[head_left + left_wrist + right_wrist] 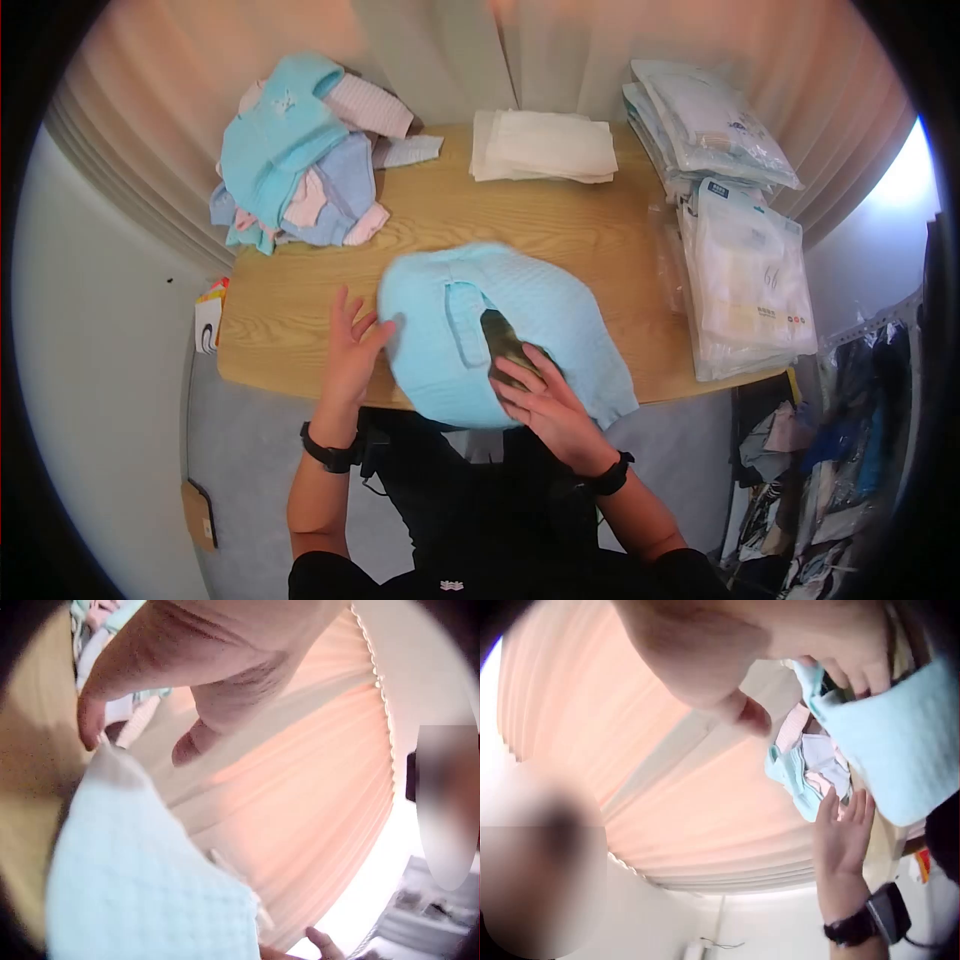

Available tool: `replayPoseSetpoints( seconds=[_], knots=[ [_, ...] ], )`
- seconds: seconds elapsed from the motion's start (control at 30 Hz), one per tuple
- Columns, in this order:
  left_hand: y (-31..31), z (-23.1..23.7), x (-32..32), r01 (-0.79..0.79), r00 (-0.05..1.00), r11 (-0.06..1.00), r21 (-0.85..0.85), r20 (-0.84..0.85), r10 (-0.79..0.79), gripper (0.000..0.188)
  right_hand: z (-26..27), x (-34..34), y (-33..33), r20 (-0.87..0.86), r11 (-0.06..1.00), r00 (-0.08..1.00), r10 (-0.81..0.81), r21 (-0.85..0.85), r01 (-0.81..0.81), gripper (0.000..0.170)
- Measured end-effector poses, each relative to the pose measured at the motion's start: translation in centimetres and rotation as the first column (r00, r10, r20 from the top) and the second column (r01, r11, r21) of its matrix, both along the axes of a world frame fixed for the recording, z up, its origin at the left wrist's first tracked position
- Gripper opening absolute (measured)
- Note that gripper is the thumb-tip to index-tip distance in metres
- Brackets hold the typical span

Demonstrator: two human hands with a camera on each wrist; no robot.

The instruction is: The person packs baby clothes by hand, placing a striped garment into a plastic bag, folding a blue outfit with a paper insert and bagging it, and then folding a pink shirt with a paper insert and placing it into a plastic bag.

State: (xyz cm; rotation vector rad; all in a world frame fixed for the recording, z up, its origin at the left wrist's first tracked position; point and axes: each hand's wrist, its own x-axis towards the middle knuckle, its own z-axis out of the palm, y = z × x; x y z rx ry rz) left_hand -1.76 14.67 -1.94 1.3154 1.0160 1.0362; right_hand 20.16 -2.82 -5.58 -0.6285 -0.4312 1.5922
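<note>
The light-blue cloth (430,360) is spread at the near edge of the tabletop (280,320), partly beyond it. Its opening, where a dark olive patch (503,338) shows, is touched by the open, extended fingers of the right hand (568,425). The left hand (350,365) is held open beside its left side, unclenched. A slide off the edge could be caused by the overhang; the opening could be snagged by fingers. Room is offered by wood between the garment pile (285,140) and bagged packages (750,270).
</note>
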Motion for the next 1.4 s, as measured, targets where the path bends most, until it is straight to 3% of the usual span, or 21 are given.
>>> replayPoseSetpoints(
  seconds=[0.07,0.1,0.13,0.17,0.23,0.27,0.3,0.33,0.4,0.43,0.5,0.53,0.6,0.63,0.8,0.9,1.0,1.1,1.23,1.3,1.4],
  knots=[
    [-1.3,-4.9,-2.1,-0.051,0.962,0.996,0.076,-0.264,0.07,0.068,-1.0,-1.5,-0.6,0.224,0.999,0.974,0.028,0.039,-0.038,0.076],
    [-2.8,-5.5,-2.6,-0.082,0.962,0.99,0.119,-0.252,0.11,0.063,-1.4,-2.3,-0.8,0.329,0.997,0.944,0.032,0.06,-0.054,0.078],
    [-4.6,-5.8,-3.3,-0.11,0.959,0.981,0.158,-0.242,0.147,0.058,-0.9,-3.0,-1.2,0.344,0.995,0.939,-0.02,0.095,-0.014,0.065],
    [-6.5,-6.4,-4.1,-0.139,0.955,0.971,0.196,-0.233,0.184,0.054,-0.3,-2.7,-1.8,0.55,0.989,0.83,-0.092,0.148,0.012,0.055],
    [-9.8,-9.1,-6.1,-0.219,0.96,0.965,0.142,-0.143,0.239,0.045,1.1,-1.2,-3.4,0.846,0.966,0.48,-0.233,0.26,0.011,0.037],
    [-11.2,-10.1,-6.7,-0.238,0.962,0.968,0.079,-0.119,0.246,0.045,2.2,-0.9,-3.5,0.859,0.915,0.319,-0.4,0.353,0.196,0.02],
    [-12.7,-11.1,-6.9,-0.253,0.963,0.967,0.012,-0.094,0.253,0.045,1.7,0.5,-3.9,0.867,0.852,0.052,-0.495,0.473,0.225,0.025],
    [-13.8,-11.4,-6.5,-0.271,0.961,0.961,-0.059,-0.068,0.267,0.044,1.5,2.0,-4.0,0.848,0.809,-0.156,-0.507,0.53,0.255,0.032],
    [-14.9,-11.8,-4.9,-0.214,0.975,0.952,-0.22,0.003,0.22,0.046,3.4,3.9,-3.8,0.782,0.85,-0.559,-0.274,0.469,0.24,0.046],
    [-14.9,-11.7,-4.3,-0.176,0.979,0.94,-0.293,0.043,0.197,0.047,3.2,4.8,-3.9,0.811,0.881,-0.544,-0.216,0.402,0.249,0.051],
    [-14.1,-13.1,-3.7,0.018,0.991,0.961,-0.275,0.13,0.018,0.052,2.5,6.4,-4.4,0.852,0.927,-0.514,-0.098,0.266,0.265,0.061],
    [-13.8,-14.0,-3.4,0.113,0.983,0.96,-0.256,0.173,-0.07,0.055,2.6,6.5,-4.7,0.894,0.939,-0.444,-0.055,0.198,0.281,0.063],
    [-13.5,-15.2,-4.6,0.239,0.971,0.896,-0.375,0.089,-0.222,0.058,2.7,6.5,-5.2,0.957,0.954,-0.289,0.035,0.054,0.295,0.067],
    [-13.4,-15.5,-5.1,0.293,0.952,0.852,-0.434,0.053,-0.3,0.06,2.6,6.4,-5.6,0.961,0.948,-0.272,0.047,0.044,0.316,0.068],
    [-15.0,-12.9,-6.1,0.282,0.959,0.901,-0.329,0.128,-0.254,0.053,2.0,5.4,-6.7,0.981,0.93,-0.122,0.151,-0.099,0.355,0.065],
    [-15.1,-12.1,-6.3,0.292,0.954,0.916,-0.275,0.146,-0.26,0.054,2.1,5.0,-6.5,0.976,0.947,-0.132,0.171,-0.126,0.295,0.061],
    [-14.9,-10.9,-6.2,0.276,0.959,0.929,-0.247,0.137,-0.249,0.055,1.6,5.0,-5.7,0.973,0.974,-0.231,0.021,0.032,0.223,0.057],
    [-14.1,-9.4,-5.6,0.234,0.955,0.943,-0.238,0.237,-0.177,0.052,1.0,4.8,-4.1,0.991,0.968,-0.132,-0.022,0.054,0.246,0.056],
    [-11.8,-7.6,-4.0,0.143,0.947,0.902,-0.408,0.322,-0.004,0.045,1.3,5.0,-0.9,0.956,0.969,0.269,0.115,-0.167,0.181,0.057],
    [-11.2,-6.6,-3.6,0.152,0.98,0.93,-0.334,0.173,-0.098,0.036,1.0,5.7,0.1,0.898,0.967,0.39,0.204,-0.246,0.059,0.058],
    [-10.7,-6.1,-3.9,0.194,0.981,0.958,-0.211,0.069,-0.183,0.029,0.6,5.1,0.8,0.676,0.988,0.736,0.037,-0.136,0.076,0.054]
  ],
)
